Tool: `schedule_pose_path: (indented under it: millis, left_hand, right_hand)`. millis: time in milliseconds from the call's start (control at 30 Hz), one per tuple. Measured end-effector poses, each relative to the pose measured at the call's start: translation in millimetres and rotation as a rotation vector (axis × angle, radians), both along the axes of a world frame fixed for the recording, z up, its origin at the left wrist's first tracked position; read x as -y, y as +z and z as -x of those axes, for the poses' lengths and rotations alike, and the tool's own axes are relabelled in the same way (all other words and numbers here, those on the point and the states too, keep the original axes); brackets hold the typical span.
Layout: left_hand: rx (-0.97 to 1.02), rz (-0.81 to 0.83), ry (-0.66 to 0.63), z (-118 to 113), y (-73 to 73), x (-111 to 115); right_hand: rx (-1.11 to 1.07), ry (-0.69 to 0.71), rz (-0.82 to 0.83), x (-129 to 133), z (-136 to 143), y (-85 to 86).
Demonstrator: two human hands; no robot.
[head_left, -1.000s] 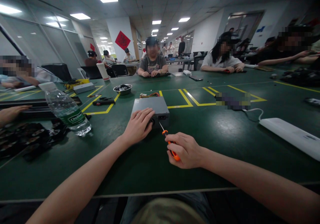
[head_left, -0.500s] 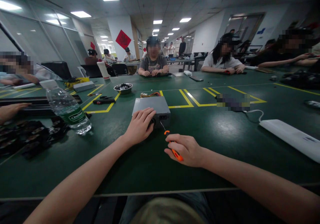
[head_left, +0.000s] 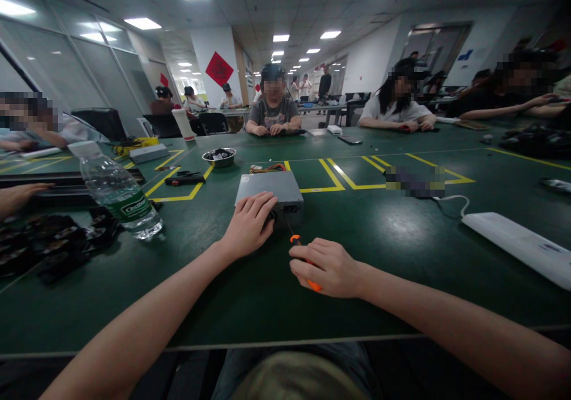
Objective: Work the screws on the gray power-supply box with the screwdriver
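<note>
Fingers (head_left: 301, 253) of my right hand (head_left: 328, 269) are clamping on the handle of an orange-and-black screwdriver (head_left: 295, 240), and its thin shaft is pointing away from me at the front face of a grey metal box (head_left: 272, 187). The tip is sitting close below the box's dark socket (head_left: 290, 208); from here I cannot tell whether it is touching. My left hand (head_left: 247, 227) is resting over the box's near left edge, its fingers extending side by side across the top and its thumb lying apart from them, by the front face. The box is lying on the green worktop (head_left: 366, 317), straight ahead of me, with coloured wires (head_left: 274, 168) showing behind its far edge. Yellow tape (head_left: 322, 190) is marking the surface to its right. On my left, a clear water bottle (head_left: 120, 195) is standing beside a heap of black parts (head_left: 57, 242), and beyond, a metal bowl (head_left: 219, 164) is holding small dark pieces. Across from me, a person in a grey shirt (head_left: 273, 115) is sitting.
</note>
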State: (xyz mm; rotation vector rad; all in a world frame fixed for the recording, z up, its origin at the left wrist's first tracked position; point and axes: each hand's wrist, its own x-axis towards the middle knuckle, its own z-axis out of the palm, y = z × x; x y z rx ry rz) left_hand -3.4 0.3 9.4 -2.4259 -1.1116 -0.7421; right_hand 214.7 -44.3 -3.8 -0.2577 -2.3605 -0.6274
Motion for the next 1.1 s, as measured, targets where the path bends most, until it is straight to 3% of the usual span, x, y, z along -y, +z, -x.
schedule_pose_path:
  millis: [167, 500, 767, 1100]
  left_hand:
    - [-0.009, 0.001, 0.011, -0.1, 0.3, 0.6]
    - [-0.007, 0.005, 0.007, 0.1, 0.7, 0.7]
    - [-0.007, -0.003, 0.014, -0.5, 0.7, 0.7]
    - [-0.011, 0.001, 0.016, -0.6, -0.3, 0.3]
  right_hand:
    - [-0.101, -0.030, 0.041, 1.7, -0.2, 0.8]
    - [0.021, 0.053, 0.019, 0.9, -0.2, 4.9]
    - [-0.127, 0.004, 0.026, 1.8, -0.7, 4.5]
    - [-0.071, 0.041, 0.063, 2.6, 0.6, 3.9]
